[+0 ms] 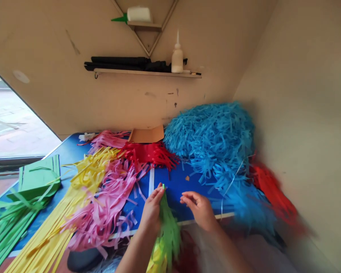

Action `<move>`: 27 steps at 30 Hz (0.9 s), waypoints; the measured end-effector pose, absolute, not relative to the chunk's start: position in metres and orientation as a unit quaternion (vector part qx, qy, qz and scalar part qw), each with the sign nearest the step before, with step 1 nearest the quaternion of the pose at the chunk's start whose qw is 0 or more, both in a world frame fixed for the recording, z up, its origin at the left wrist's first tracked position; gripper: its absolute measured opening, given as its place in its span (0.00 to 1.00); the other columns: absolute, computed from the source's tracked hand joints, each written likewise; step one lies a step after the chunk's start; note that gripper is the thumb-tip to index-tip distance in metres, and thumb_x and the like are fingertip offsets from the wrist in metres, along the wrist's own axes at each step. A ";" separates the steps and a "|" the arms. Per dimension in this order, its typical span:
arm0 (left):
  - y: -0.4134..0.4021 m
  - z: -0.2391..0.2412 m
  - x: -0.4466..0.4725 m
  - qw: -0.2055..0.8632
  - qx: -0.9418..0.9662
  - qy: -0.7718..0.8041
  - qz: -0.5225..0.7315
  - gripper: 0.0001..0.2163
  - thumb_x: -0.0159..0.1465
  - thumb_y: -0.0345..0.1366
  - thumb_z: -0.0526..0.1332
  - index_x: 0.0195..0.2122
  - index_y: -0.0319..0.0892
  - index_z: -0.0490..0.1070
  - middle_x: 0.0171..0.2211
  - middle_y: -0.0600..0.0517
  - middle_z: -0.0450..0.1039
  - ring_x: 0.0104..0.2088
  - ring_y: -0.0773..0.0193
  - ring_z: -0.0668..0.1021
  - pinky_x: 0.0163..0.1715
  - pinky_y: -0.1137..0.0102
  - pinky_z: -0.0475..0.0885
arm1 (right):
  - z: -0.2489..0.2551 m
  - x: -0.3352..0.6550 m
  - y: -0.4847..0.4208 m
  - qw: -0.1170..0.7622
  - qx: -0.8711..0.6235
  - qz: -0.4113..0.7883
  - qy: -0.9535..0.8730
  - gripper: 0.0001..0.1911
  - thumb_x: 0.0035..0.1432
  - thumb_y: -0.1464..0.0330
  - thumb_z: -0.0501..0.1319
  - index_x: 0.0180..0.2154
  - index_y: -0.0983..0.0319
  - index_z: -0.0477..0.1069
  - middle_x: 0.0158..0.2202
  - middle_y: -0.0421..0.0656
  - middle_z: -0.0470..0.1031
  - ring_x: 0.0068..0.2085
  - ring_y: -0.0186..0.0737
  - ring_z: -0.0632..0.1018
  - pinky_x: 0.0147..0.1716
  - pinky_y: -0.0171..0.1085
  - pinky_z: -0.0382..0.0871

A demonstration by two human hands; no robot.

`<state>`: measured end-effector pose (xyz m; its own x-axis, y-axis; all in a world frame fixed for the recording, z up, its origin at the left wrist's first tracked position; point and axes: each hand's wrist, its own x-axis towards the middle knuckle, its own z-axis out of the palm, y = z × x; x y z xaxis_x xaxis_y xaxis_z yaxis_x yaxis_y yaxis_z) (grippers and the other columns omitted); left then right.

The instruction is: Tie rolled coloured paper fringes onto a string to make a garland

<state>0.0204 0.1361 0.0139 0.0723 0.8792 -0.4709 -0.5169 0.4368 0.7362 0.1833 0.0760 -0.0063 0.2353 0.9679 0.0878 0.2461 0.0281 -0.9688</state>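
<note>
My left hand (152, 207) pinches the top of a green fringed paper bundle (167, 227) that hangs down toward me, with some yellow paper (158, 259) below it. My right hand (199, 207) hovers just to the right of the bundle, fingers loosely curled, thumb and forefinger close together; nothing shows between them. Both hands are over the near edge of a blue table (176, 185).
Piles of cut paper strips cover the table: pink (108, 204), yellow (82, 178), red (147, 153), green sheets (34, 182) at the left, a big blue heap (218, 140) at the right by the wall. A shelf (147, 72) holds a glue bottle (177, 57).
</note>
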 end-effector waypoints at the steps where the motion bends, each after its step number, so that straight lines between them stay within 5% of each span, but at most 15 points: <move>1: 0.137 0.016 0.021 0.700 0.210 0.467 0.498 0.13 0.45 0.37 0.77 0.30 0.42 0.78 0.40 0.51 0.80 0.43 0.65 0.79 0.44 0.75 0.70 | -0.005 0.182 0.078 0.511 -0.597 0.350 -0.510 0.17 0.61 0.54 0.62 0.41 0.61 0.77 0.35 0.47 0.82 0.37 0.46 0.83 0.41 0.41 0.75; 4: 0.131 0.027 0.020 0.689 0.249 0.456 0.505 0.17 0.41 0.44 0.77 0.28 0.42 0.77 0.42 0.50 0.80 0.43 0.62 0.78 0.43 0.73 0.70 | 0.002 0.179 0.082 0.530 -0.576 0.349 -0.515 0.17 0.60 0.54 0.62 0.40 0.60 0.77 0.35 0.46 0.82 0.37 0.46 0.82 0.42 0.41 0.74; 8: 0.103 0.041 0.015 0.687 0.340 0.443 0.464 0.19 0.47 0.49 0.74 0.30 0.41 0.75 0.25 0.55 0.75 0.25 0.69 0.73 0.28 0.75 0.68 | 0.010 0.176 0.072 0.567 -0.540 0.429 -0.450 0.17 0.56 0.54 0.66 0.38 0.60 0.77 0.31 0.45 0.82 0.34 0.44 0.82 0.37 0.39 0.74; 13: 0.067 0.045 0.015 0.620 0.477 0.459 0.420 0.20 0.55 0.55 0.67 0.30 0.40 0.73 0.18 0.59 0.65 0.20 0.71 0.66 0.21 0.76 0.62 | 0.012 0.170 0.050 0.623 -0.478 0.499 -0.365 0.12 0.53 0.58 0.70 0.35 0.60 0.78 0.27 0.41 0.80 0.30 0.38 0.79 0.35 0.35 0.71; 19: 0.058 0.046 0.016 0.451 0.635 0.443 0.444 0.11 0.63 0.44 0.62 0.32 0.43 0.78 0.28 0.52 0.77 0.28 0.64 0.77 0.29 0.72 0.71 | 0.015 0.164 0.036 0.671 -0.407 0.585 -0.205 0.13 0.41 0.62 0.77 0.29 0.59 0.80 0.29 0.40 0.79 0.25 0.29 0.71 0.26 0.30 0.64; 27: 0.058 0.049 0.019 0.366 0.708 0.397 0.455 0.05 0.64 0.35 0.63 0.32 0.45 0.77 0.28 0.55 0.77 0.29 0.68 0.79 0.29 0.76 0.72 | 0.019 0.158 0.028 0.666 -0.437 0.584 -0.156 0.15 0.35 0.64 0.79 0.28 0.58 0.81 0.26 0.40 0.79 0.29 0.35 0.75 0.34 0.34 0.70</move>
